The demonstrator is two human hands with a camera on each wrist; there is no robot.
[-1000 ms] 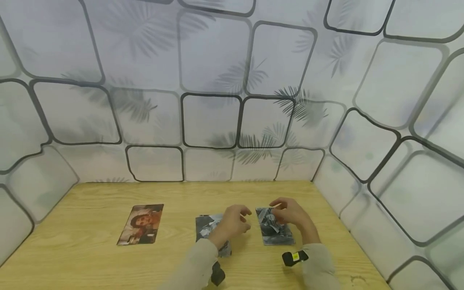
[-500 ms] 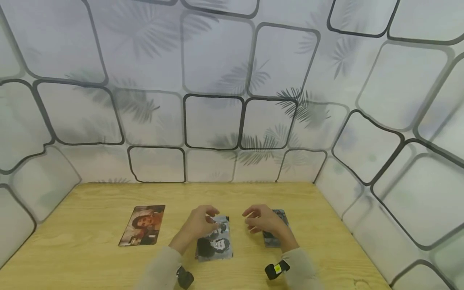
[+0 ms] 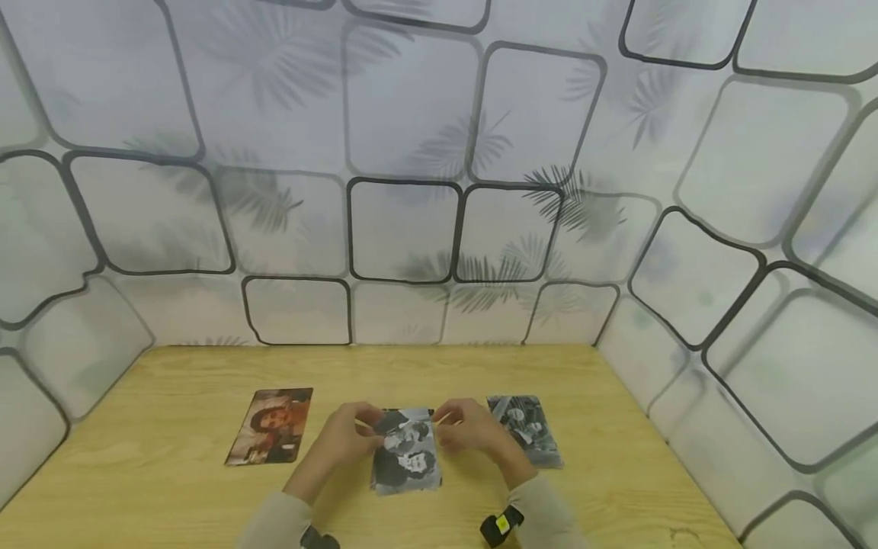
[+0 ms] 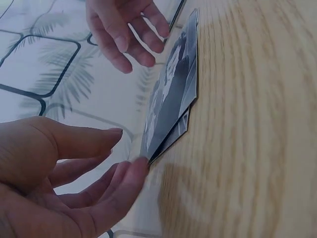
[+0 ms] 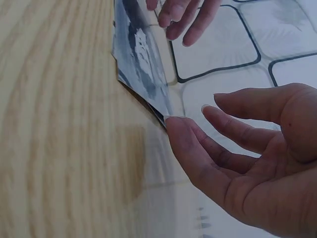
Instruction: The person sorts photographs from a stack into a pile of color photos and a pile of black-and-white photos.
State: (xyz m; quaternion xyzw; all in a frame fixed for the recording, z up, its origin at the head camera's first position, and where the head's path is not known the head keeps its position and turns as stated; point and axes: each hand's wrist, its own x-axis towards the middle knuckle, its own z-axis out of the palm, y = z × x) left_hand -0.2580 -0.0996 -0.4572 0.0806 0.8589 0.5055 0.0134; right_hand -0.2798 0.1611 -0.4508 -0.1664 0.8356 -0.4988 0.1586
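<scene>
A small stack of black-and-white photos (image 3: 408, 461) lies on the wooden table between my two hands; a second edge shows under the top one in both wrist views. My left hand (image 3: 343, 438) is at the stack's left far corner, one fingertip touching it, the thumb apart in the left wrist view. At the right far corner, my right hand (image 3: 473, 428) touches the stack with a fingertip, while its thumb stands away from the photos (image 5: 141, 54) in the right wrist view. The fingers of both hands are loosely bent.
To the left lies a colour photo (image 3: 270, 427) of a person. Another black-and-white photo (image 3: 527, 428) lies to the right, beyond my right hand. Patterned walls (image 3: 405, 229) enclose the wooden table (image 3: 192, 396) at the back and sides.
Both hands have moved left from the right-hand photo and the middle stack. They now flank the stack, fingertips at its far corners. The right photo is uncovered.
</scene>
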